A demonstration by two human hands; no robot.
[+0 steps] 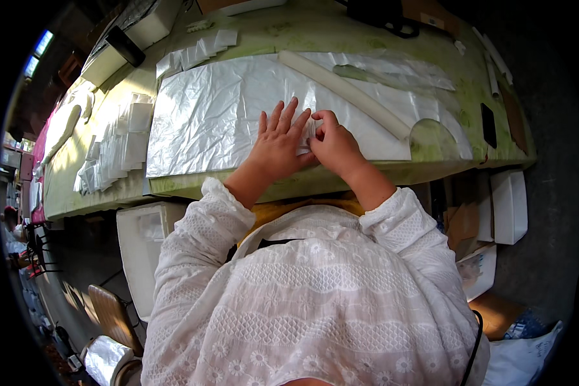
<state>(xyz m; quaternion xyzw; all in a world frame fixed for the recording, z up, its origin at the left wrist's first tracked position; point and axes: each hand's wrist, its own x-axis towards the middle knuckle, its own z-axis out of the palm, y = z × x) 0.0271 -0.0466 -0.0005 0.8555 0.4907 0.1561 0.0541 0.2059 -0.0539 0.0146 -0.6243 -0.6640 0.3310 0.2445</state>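
My left hand (280,143) lies palm down with fingers spread on a crinkled, shiny plastic sheet (199,116) near the table's front edge. Just right of it, my right hand (334,143) is closed in a pinch, thumb and forefinger together. A narrow whitish piece shows between the two hands, too small and covered to name. Beyond my right hand a long pale tube (347,93) lies slantwise across the sheet. Left of the sheet, small white folded packets (135,119) overlap in rows, and more packets (199,51) sit at its far left corner.
The table has a pale green patterned cover (257,29). A dark phone-like slab (488,125) lies at the right, and a black cylinder (125,46) at the far left. Below the table stand a white foam box (132,257) and a white bin (509,206); a stool (114,315) is lower left.
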